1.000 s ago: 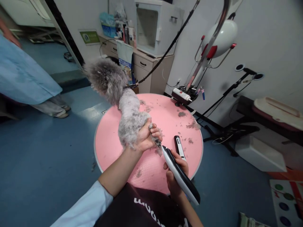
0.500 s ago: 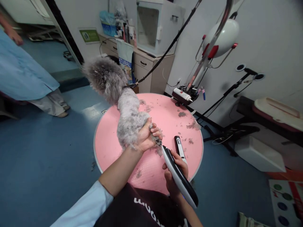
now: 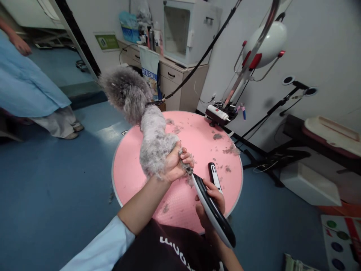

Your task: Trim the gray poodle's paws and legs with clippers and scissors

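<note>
A grey dog (image 3: pixel 155 128) with a fluffy head and a closely trimmed body stands on a round pink table (image 3: pixel 129 184), facing away from me. Around its hind leg my left hand (image 3: pixel 175 165) is closed, with the paw (image 3: pixel 187 168) poking out past the fingers. My right hand (image 3: pixel 210 203) grips a black and white hair clipper (image 3: pixel 213 210), its tip at the paw. Whether the blade touches the pads I cannot tell. Just beyond that hand a second, smaller clipper (image 3: pixel 214 177) lies on the table.
Loose grey hair tufts (image 3: pixel 229 149) litter the tabletop. A black leash (image 3: pixel 197 62) runs from the dog's neck up to the right. A white bottle (image 3: pixel 218 113) lies in a holder by the metal arm (image 3: pixel 239 81). Another person in a blue gown (image 3: pixel 31 79) stands at left.
The clipper tip stays at the paw, with barely any shift of my right hand. The dog and my left hand look almost the same.
</note>
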Motion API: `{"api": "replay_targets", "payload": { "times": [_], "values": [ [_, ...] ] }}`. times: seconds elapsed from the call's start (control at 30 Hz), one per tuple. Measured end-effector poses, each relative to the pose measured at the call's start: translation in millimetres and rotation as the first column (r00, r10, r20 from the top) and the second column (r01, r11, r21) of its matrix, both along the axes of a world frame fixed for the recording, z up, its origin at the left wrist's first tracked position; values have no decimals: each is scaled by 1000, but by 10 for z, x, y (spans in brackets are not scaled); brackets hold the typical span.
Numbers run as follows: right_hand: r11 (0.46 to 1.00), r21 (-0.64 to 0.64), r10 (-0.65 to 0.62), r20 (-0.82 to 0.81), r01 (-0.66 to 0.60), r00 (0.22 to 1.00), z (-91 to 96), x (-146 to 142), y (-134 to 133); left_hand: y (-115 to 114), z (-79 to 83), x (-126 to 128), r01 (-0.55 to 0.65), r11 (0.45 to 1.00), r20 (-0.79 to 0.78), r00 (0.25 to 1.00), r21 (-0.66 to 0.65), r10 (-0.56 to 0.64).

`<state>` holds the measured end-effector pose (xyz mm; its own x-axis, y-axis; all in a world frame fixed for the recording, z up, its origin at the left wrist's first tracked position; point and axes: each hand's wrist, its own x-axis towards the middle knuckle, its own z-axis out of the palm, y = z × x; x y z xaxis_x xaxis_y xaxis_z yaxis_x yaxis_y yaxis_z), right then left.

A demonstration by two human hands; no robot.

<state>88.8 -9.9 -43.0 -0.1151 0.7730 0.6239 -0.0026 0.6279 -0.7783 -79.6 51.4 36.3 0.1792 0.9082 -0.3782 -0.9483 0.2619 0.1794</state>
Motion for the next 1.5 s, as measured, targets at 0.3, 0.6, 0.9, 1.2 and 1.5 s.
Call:
{"api": "replay_targets", "payload": {
  "times": [0.3, 0.6, 0.9, 1.2, 1.5],
  "values": [
    [971, 240, -41, 210, -10, 977, 53, 19, 63, 1, 3, -3, -22, 1000, -49, 999, -19, 21],
    [957, 236, 42, 461, -168, 887, 234, 142, 124, 10, -45, -9, -53, 998, -69, 996, -19, 52],
    [958, 197, 92, 480, -209, 873, 296, 179, 189, -6, -74, -32, -19, 999, -33, 999, -25, 18],
    [964, 147, 138, 444, -224, 885, 202, 150, 246, -1, -140, -52, -17, 1000, -43, 999, -20, 16],
    [923, -27, 324, 590, -384, 739, 324, 97, 308, 57, -402, -4, -144, 989, -320, 936, 36, 148]
  ]
}}
